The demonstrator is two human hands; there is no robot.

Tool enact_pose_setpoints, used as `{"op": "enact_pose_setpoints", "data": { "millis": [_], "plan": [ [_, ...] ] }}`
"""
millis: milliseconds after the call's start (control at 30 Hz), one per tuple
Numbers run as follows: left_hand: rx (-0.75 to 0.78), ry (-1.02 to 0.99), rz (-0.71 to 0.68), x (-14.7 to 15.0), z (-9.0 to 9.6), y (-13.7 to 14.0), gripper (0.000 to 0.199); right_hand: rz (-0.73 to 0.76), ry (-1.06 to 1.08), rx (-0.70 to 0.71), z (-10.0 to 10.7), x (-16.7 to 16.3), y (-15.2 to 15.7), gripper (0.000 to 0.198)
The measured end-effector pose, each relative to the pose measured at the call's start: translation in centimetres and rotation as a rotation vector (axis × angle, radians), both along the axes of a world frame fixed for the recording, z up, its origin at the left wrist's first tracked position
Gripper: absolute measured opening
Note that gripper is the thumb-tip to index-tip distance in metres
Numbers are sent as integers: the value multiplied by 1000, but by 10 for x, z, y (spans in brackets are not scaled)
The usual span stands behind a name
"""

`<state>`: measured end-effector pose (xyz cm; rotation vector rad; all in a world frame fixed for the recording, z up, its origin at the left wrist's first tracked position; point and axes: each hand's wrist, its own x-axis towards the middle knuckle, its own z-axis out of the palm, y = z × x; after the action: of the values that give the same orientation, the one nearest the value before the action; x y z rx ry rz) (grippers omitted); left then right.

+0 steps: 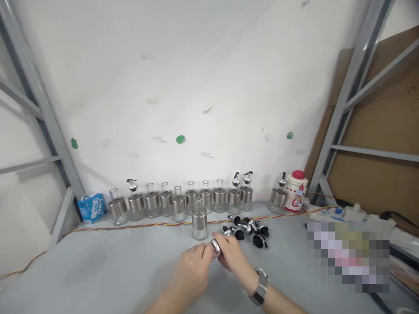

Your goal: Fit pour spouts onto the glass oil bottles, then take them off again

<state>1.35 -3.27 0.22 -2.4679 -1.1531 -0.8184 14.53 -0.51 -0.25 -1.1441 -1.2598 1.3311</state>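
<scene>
Between both hands is a silver-and-black pourer stopper, mostly hidden by fingers. My left hand pinches it from the left, and my right hand, with a watch on the wrist, grips it from the right. Just beyond them a glass bottle with a steel band stands upright, its neck without a stopper. Several loose pourer stoppers lie in a pile right of that bottle. Behind, a row of similar bottles lines the wall; a few carry pourers, such as the bottle on the left.
A blue drink carton stands at the back left. At the right are a white jar with a red lid, a power strip and a blurred-out item. A twisted wire crosses the grey table. Metal posts frame both sides.
</scene>
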Motion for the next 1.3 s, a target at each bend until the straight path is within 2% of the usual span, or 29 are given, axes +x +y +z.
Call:
{"op": "enact_pose_setpoints", "data": {
  "millis": [67,133,200,333,400,467,567,633,667,700,733,867,933,1100,1300],
  "plan": [
    [-42,-38,-4,2,-2,-3,22,-5,66,-56,-3,-1,3,36],
    [-166,-165,-22,6,-3,-5,21,-48,95,-29,-5,-1,2,37],
    [-387,-348,-45,11,-4,-6,23,-88,48,31,-4,-1,-1,37],
    [-962,-801,-51,18,4,-7,31,-134,-180,217,3,2,-12,38],
    [-1200,-984,-110,18,12,-7,35,-163,-302,351,6,5,-17,39],
    [-1417,-1085,-215,14,21,-6,39,-184,-430,548,7,10,-19,40],
    [-1719,-1077,-294,5,30,-4,38,-163,-601,983,5,18,-18,38],
    [-1770,-1031,-305,2,29,-1,37,-121,-643,1207,4,22,-15,35],
    [-1716,-1019,-302,3,27,0,37,-99,-637,1233,4,23,-14,34],
    [-1607,-1017,-284,4,24,1,37,-78,-609,1188,5,22,-12,34],
    [-1458,-1013,-249,5,21,1,38,-56,-554,1075,6,21,-11,34],
    [-820,-816,-104,8,16,-4,33,54,-162,372,12,11,-10,47],
    [-610,-664,-101,6,17,-8,29,95,-27,206,16,7,-13,54],
    [-265,-428,-129,0,18,-9,22,93,65,204,21,6,-19,55],
    [10,-191,-109,-3,8,1,19,61,124,104,19,2,-21,46]
  ]
}}
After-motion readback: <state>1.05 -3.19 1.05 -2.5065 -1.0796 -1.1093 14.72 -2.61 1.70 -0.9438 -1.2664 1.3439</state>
